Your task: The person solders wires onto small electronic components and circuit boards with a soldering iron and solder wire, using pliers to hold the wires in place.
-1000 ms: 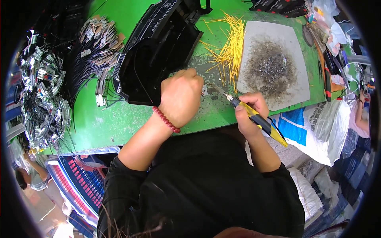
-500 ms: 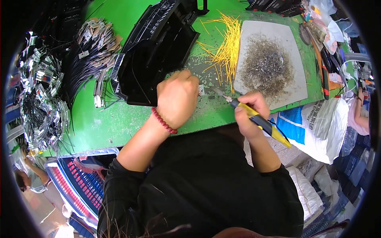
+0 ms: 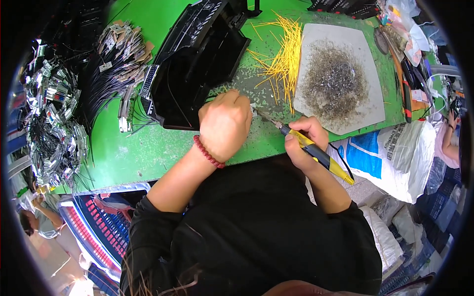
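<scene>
My right hand grips a yellow and black soldering iron, its metal tip pointing left toward my other hand. Curled over the green table, my left hand has its back to the camera and a red bead bracelet at the wrist. A small pale piece peeks out by its fingertips, and the iron's tip is close to it. Those fingers hide most of what they pinch. Just left of that hand lies a large open black plastic housing with a thin wire inside.
Yellow wires lie beyond my hands, beside a grey board heaped with metal debris. Bundles of black-wired parts and silvery parts cover the left. Tools line the right edge, near a white sack.
The soldering iron has shifted slightly left and down, its tip coming nearer the small piece. My left hand has moved a little right and down.
</scene>
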`<state>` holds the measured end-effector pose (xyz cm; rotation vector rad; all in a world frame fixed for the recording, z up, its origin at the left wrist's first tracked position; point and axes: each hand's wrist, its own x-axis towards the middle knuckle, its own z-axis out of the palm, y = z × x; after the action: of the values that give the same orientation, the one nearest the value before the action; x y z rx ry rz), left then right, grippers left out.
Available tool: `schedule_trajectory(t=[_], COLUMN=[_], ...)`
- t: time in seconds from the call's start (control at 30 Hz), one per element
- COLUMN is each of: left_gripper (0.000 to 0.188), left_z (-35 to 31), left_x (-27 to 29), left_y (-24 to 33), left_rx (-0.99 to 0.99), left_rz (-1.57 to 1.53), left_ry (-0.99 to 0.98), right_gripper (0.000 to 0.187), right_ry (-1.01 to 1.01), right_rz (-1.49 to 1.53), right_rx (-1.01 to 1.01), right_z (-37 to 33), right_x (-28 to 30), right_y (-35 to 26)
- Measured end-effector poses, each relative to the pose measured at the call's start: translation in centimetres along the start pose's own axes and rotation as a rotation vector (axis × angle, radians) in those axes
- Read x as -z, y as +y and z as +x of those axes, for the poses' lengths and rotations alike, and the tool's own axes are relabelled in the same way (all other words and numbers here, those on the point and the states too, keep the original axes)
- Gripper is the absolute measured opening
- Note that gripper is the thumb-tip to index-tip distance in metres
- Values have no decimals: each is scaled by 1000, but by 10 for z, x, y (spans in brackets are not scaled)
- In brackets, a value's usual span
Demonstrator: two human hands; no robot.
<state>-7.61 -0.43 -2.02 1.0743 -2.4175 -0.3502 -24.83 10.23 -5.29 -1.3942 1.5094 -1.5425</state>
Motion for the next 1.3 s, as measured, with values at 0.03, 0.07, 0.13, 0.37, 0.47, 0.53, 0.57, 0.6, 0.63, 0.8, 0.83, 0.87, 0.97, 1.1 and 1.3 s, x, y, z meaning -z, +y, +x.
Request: schedule_trajectory(t=[0.03,0.07,0.13,0.37,0.47,0.53,0.57,0.6,0.63,0.8,0.83,0.87,0.97,1.1,1.3], left_gripper=[14,15,15,16,16,16,16,16,16,16,16,16,16,16,17], left_z=[0,-1,-2,-4,-4,-3,-3,-3,-3,-3,-3,-3,-2,-2,-3], left_x=[-1,-2,-3,-4,-5,-5,-5,-4,-4,-5,-5,-5,-5,-4,-4], left_y=[0,1,2,3,3,3,3,3,3,2,2,2,2,2,1], left_rx=[-1,6,11,-12,-16,-19,-19,-18,-19,-19,-17,-14,-13,-18,-19], left_rz=[1,20,39,69,66,63,63,64,62,46,48,38,25,28,18], left_ry=[0,-6,-11,12,11,13,16,19,19,23,24,23,21,22,22], right_gripper=[18,18,18,18,19,18,18,19,20,21,21,20,23,20,18], right_ry=[8,16,16,17,5,16,15,5,-3,43,33,23,-43,35,3], right_rz=[7,15,1,-28,-66,-87,-86,-87,-90,22,53,85,60,84,37], right_rx=[-11,-22,27,89,121,172,171,148,126,152,94,35,-43,19,48], right_z=[-1,-1,0,1,3,6,5,4,4,-1,-1,-1,-3,1,3], right_x=[-1,-2,-3,-4,-4,-7,-7,-7,-6,-2,-1,0,3,0,-1], right_y=[0,1,1,-1,0,-1,-1,-2,-1,1,1,0,-3,1,-1])
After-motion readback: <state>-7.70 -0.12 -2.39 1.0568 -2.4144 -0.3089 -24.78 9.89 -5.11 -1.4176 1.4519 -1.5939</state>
